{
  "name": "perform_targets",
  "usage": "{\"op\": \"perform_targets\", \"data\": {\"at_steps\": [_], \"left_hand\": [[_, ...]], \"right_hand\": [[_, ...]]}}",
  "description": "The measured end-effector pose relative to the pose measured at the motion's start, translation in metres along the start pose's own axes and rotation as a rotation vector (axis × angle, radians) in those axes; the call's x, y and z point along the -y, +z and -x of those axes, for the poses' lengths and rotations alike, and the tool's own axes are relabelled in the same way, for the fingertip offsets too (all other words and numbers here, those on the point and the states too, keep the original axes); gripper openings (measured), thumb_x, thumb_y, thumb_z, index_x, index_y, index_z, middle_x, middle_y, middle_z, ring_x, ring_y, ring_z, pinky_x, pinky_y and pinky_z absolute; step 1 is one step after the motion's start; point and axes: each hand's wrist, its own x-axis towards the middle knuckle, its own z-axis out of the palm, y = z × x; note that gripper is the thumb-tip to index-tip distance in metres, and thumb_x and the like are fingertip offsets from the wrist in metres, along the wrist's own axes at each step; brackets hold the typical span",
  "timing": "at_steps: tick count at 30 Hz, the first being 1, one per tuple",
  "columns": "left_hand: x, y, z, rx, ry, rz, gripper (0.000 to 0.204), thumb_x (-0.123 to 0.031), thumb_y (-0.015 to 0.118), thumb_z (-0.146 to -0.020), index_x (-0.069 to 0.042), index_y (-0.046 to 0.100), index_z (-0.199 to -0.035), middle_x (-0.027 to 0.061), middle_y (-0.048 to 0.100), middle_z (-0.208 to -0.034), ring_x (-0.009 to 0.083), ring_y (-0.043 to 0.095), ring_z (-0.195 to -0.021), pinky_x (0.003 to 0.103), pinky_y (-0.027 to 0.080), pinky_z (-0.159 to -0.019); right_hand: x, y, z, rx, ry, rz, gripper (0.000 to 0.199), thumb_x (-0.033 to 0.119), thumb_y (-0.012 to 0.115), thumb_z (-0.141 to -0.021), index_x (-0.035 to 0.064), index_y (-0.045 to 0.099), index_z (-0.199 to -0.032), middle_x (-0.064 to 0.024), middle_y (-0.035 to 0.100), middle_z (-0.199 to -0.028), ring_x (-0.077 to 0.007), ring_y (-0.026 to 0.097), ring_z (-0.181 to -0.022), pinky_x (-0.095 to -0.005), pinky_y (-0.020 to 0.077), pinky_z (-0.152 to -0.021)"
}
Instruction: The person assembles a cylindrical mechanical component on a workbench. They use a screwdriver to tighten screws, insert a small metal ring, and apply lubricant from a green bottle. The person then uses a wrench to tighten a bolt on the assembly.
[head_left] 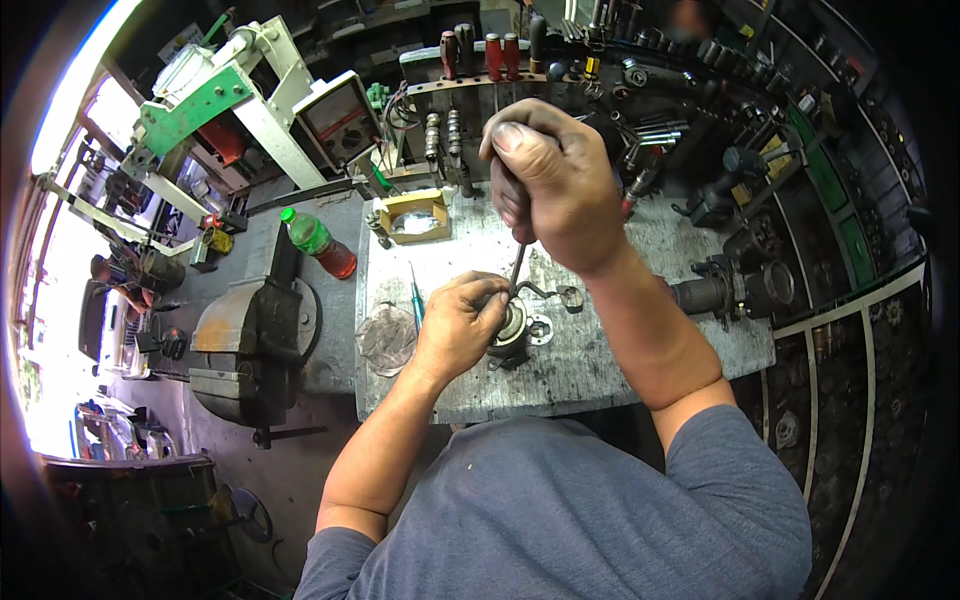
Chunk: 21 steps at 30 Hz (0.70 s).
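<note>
My right hand (548,185) is raised over the bench in a fist around the upper end of a thin dark metal rod (518,266). Its handle, if any, is hidden in the fist. The rod slants down to a round metal part (513,325) with a dark base on the bench. Beside that part, my left hand (460,322) has its thumb and fingers closed round the rod's lower end. The rod's tip is hidden. A small light flange (540,330) with holes lies right of the part, and a bent dark metal piece (571,298) lies just beyond it.
The worn workbench (640,365) also carries a blue-green slim tool (416,298), a crumpled clear bag (388,340), an open yellow box (415,222) and a dark cylindrical assembly (745,290). At left are a bench vise (245,335) and a green-capped bottle (320,246). Tools line the back.
</note>
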Motion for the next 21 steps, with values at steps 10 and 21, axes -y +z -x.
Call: {"op": "perform_targets", "data": {"at_steps": [10,21], "left_hand": [[-0.019,-0.019,-0.016,0.059,0.240,-0.064,0.027,-0.009,0.082,-0.097,-0.005,0.080,-0.123,0.0172,0.082,-0.106,0.0332,0.081,-0.099,0.043,0.062,-0.090],[-0.022,-0.017,-0.023,0.094,0.319,-0.147,0.034,-0.007,0.076,-0.100,-0.005,0.077,-0.134,0.0182,0.083,-0.109,0.0381,0.081,-0.103,0.044,0.063,-0.090]], "right_hand": [[0.056,-0.032,-0.003,0.549,-0.149,0.407,0.043,-0.007,0.077,-0.093,0.0047,0.068,-0.133,-0.0080,0.075,-0.110,-0.0166,0.073,-0.090,-0.0338,0.0618,-0.082],[0.079,-0.036,-0.037,0.735,-0.325,0.684,0.032,0.020,0.088,-0.092,0.0020,0.072,-0.113,-0.0122,0.078,-0.091,-0.0318,0.079,-0.079,-0.0413,0.0623,-0.072]]}}
